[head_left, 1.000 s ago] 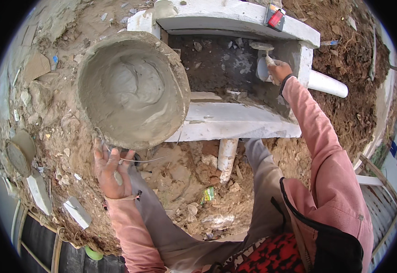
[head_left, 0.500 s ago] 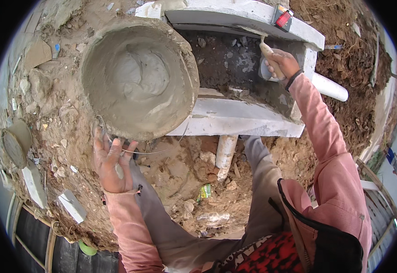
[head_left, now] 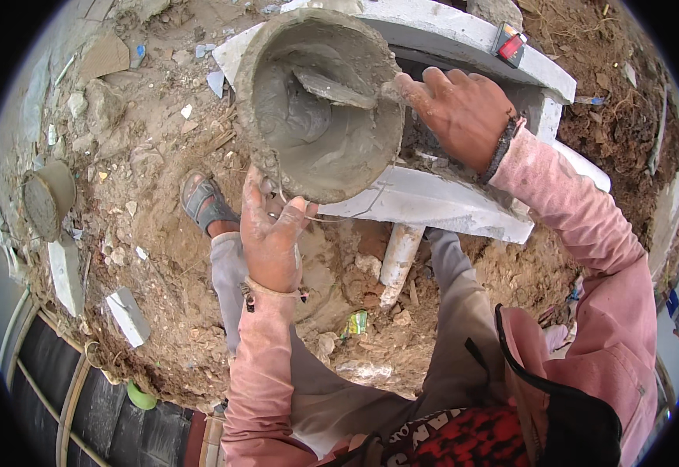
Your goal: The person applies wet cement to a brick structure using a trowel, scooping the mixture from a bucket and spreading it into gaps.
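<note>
Bucket (head_left: pixel 359 167), one, round: holds wet grey mortar (head_left: pixel 308 128); left hand (head_left: pixel 272 245) at its near rim. Trowel (head_left: pixel 336 91), one: right hand (head_left: pixel 468 117) grips it, blade inside bucket. Box (head_left: pixel 508 45), one, red-and-black: rests on white block (head_left: pixel 551 79).

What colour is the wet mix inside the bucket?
The wet mix is grey; the head view shows this.

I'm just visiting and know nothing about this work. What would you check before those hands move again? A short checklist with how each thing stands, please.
1. Grey, mortar-smeared flat-bladed trowel held: ok, the right hand has its handle end.
2. Trowel blade clear of the round, mortar-caked grey bucket: not ok, it is within the rim.
3. Left hand at the bucket: ok, fingers at its near edge.
4. Bucket firmly supported: cannot tell, its base is hidden.
5. Small black-and-red box apart from the bucket: ok, it sits on the white far wall.
</note>
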Tool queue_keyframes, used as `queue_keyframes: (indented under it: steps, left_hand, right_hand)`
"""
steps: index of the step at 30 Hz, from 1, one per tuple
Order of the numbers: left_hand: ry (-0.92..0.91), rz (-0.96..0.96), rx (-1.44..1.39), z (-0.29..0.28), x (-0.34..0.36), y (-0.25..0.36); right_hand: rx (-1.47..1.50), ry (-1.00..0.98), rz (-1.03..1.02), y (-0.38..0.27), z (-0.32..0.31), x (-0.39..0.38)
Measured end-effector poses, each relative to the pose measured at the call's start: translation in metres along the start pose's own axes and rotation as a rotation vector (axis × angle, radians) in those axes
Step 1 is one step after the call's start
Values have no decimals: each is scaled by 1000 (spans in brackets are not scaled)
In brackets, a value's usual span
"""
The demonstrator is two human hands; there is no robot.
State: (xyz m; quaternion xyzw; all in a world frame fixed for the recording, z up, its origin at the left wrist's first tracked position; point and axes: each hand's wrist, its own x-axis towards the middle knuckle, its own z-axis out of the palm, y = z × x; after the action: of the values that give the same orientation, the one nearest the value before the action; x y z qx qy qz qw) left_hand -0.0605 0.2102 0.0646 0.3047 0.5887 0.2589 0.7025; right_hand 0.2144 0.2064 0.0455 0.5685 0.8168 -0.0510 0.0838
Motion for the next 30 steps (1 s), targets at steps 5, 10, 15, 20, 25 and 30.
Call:
queue_keyframes:
  steps: [5, 10, 15, 20, 25, 30]
  left_hand:
    - [-10, 66, 73, 0, -2, -8]
    - [-79, 129, 226, 3, -4, -20]
    - [-97, 182, 399, 1, -2, -23]
    - [96, 34, 64, -7, -5, 11]
    - [160, 55, 131, -49, 3, 18]
    - [228, 4, 99, -78, 7, 23]
  right_hand:
    - [49, -237, -42, -40, -9, -5]
    - [343, -533, -178, -36, -6, 0]
    - [1362, -376, 113, -23, 81, -57]
    - [1627, -172, 249, -60, 107, -99]
    - [1767, -73, 355, -55, 94, -124]
    - [1794, 68, 710, -32, 129, -165]
